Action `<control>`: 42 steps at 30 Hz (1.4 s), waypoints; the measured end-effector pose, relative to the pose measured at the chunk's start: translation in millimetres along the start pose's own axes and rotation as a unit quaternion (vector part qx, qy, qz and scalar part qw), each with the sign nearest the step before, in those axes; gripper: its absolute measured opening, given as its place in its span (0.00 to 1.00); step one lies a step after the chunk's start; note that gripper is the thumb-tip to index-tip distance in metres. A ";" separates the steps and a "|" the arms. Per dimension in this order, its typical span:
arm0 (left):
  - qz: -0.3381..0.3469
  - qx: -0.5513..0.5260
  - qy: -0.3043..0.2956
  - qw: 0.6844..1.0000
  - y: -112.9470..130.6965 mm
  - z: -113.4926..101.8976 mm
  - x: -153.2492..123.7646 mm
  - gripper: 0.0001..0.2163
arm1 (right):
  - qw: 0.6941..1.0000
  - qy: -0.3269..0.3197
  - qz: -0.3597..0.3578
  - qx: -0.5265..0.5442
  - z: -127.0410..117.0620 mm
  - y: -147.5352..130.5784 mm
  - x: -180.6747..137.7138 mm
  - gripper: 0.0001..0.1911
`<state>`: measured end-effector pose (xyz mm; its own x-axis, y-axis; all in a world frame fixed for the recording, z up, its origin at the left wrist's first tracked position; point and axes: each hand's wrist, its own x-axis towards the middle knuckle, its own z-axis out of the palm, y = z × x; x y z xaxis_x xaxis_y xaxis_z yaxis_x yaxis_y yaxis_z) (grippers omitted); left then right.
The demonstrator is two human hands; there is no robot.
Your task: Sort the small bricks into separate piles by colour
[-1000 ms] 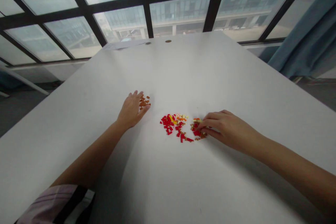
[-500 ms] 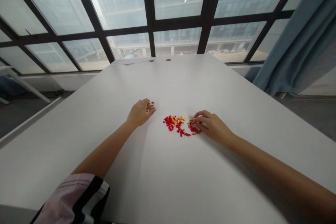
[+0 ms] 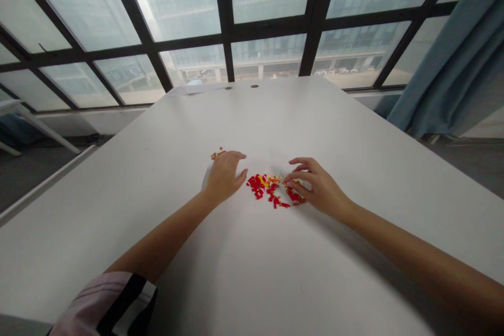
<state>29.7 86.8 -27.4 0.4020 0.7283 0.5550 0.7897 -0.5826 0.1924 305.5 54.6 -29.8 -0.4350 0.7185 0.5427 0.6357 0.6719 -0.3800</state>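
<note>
My left hand [image 3: 224,176] is raised slightly over the table, its fingers and thumb apart with nothing visible between them. Just beyond its knuckles lie small brown pieces [image 3: 214,156], partly covered by the hand. In the middle is a spread of tiny red pieces [image 3: 256,182] with some yellow pieces [image 3: 264,182] and orange ones among them. My right hand [image 3: 315,184] reaches in from the right over the curved end of this spread. Its thumb and middle fingertips come together low over the pieces, while the index finger is lifted. What they pinch is too small to name.
The white table [image 3: 252,262] stretches to the windows. At its far edge are a sheet of paper [image 3: 192,90] and two dark round spots [image 3: 254,86]. A blue curtain [image 3: 433,73] hangs at the right; a white frame [image 3: 43,126] stands at the left.
My left hand has moved right and off the brown pieces, toward the red ones, leaving some brown ones uncovered behind it. My right hand stays nearly in place, its index finger lifted higher.
</note>
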 end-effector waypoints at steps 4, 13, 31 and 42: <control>0.041 -0.056 -0.039 0.997 47.5 4.8 12.3 0.07 | 1.000 0.010 0.021 -0.003 6.4 -2.6 9.7 0.09; -0.002 -0.141 -0.039 0.989 60.3 24.4 26.4 0.06 | 0.999 0.003 0.016 -0.037 6.1 4.3 17.6 0.07; -0.043 -0.165 -0.075 0.983 44.6 38.3 28.4 0.04 | 0.999 0.009 0.034 -0.009 25.2 13.8 20.0 0.07; -0.139 0.133 -0.020 0.981 -32.0 10.7 41.6 0.01 | 0.991 -0.125 -0.043 0.023 6.3 9.7 17.6 0.09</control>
<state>26.1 139.6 -19.1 0.1675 0.8624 0.4777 0.9624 -0.2481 0.1104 299.9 74.9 -28.7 -0.6340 0.6769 0.3739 0.5630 0.7355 -0.3768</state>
